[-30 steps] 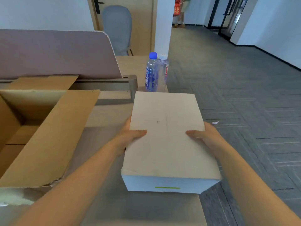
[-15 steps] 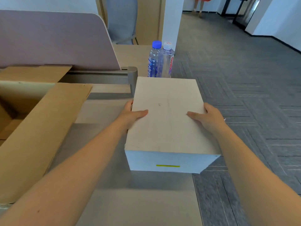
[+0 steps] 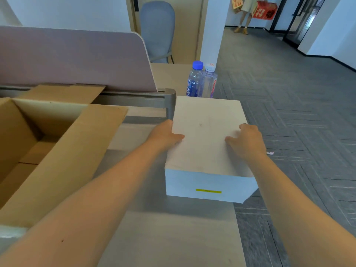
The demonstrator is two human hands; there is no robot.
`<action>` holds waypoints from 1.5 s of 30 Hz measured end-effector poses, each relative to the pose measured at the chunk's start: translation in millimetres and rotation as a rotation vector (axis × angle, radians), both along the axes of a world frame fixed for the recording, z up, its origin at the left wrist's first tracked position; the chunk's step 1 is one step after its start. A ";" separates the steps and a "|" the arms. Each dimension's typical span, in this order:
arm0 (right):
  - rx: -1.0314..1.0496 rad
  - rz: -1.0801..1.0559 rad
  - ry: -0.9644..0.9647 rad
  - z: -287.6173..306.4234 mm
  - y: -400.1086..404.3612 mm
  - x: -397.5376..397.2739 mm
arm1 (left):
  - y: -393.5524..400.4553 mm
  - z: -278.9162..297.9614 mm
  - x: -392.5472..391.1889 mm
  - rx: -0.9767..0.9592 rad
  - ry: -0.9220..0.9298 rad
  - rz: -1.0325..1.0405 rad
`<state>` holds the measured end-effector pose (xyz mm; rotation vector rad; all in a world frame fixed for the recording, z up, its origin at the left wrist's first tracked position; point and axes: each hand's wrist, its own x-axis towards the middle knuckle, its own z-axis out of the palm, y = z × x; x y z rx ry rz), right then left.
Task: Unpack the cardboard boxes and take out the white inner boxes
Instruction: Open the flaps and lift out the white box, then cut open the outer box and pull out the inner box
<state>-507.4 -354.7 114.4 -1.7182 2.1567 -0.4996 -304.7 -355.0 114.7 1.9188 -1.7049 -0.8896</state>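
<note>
A white inner box (image 3: pixel 206 151) with a small yellow label on its near face rests on the desk (image 3: pixel 173 237), at the right-hand edge. My left hand (image 3: pixel 163 137) grips its left side with the thumb on top. My right hand (image 3: pixel 248 141) holds the right edge, thumb lying on the lid. To the left stands the open brown cardboard box (image 3: pixel 77 151), flaps spread; what I can see of its inside holds nothing.
Two water bottles, one blue-capped (image 3: pixel 194 81) and one white-capped (image 3: pixel 210 81), stand just behind the white box. A pink divider panel (image 3: pixel 77 58) runs along the desk's back. A grey chair (image 3: pixel 158 29) stands beyond. A person (image 3: pixel 248 12) carries red boxes far off. Grey floor lies to the right.
The white box has moved away from me toward the bottles and sits lower on the desk. My right hand has shifted further onto the lid.
</note>
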 end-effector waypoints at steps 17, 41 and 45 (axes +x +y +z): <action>-0.078 0.605 0.154 88.5 80.6 236.6 | 165.2 83.1 241.4 -0.069 -0.559 0.070; 0.224 0.740 0.264 15.4 293.8 406.5 | 333.1 -1.0 438.6 -0.003 -0.729 -0.182; 0.158 0.709 0.248 12.5 304.9 403.1 | 340.9 -4.0 440.5 -0.138 -0.722 -0.014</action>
